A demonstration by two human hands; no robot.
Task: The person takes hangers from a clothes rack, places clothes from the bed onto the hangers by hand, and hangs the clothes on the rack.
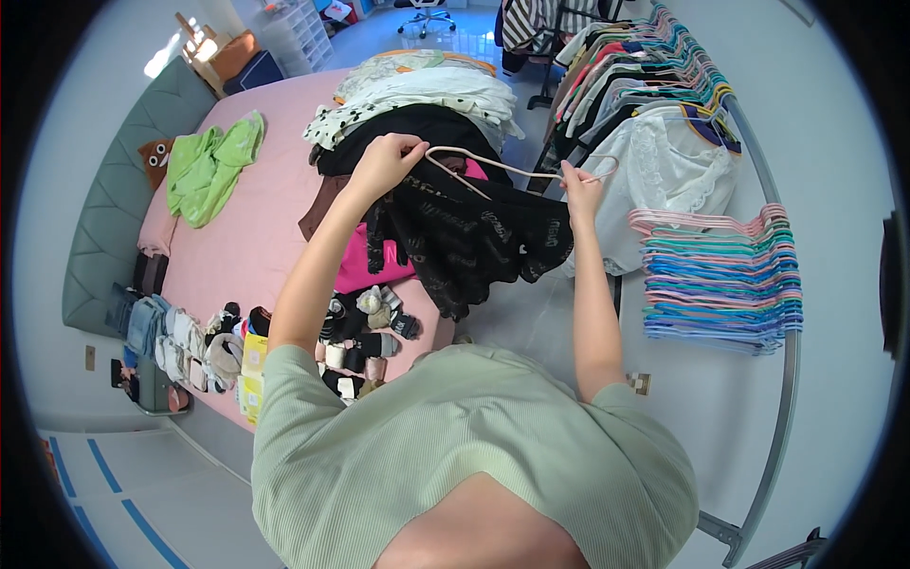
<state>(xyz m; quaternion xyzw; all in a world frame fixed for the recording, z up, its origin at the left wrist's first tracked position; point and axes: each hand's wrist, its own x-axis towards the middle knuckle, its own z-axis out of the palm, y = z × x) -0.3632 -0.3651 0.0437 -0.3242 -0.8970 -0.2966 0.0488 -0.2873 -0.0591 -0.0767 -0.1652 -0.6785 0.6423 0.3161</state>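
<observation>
A black garment [474, 237] with tonal lettering and a ruffled lower edge hangs in front of me, spread between my hands. A cream hanger [488, 159] lies along its top edge, its hook pointing right. Closed at the hanger's left end, my left hand [391, 163] pinches the garment there. My right hand [581, 194] grips the hanger near its hook, beside the garment's right edge. Exactly how the fabric sits on the hanger is partly hidden by its folds.
On my right, a metal rail [779, 398] carries hung clothes [616, 85] and a stack of coloured hangers [720, 280]. The pink bed [256, 256] holds piled clothes [427, 95], a green garment [213, 171], rolled socks [365, 346] and folded clothes [147, 327].
</observation>
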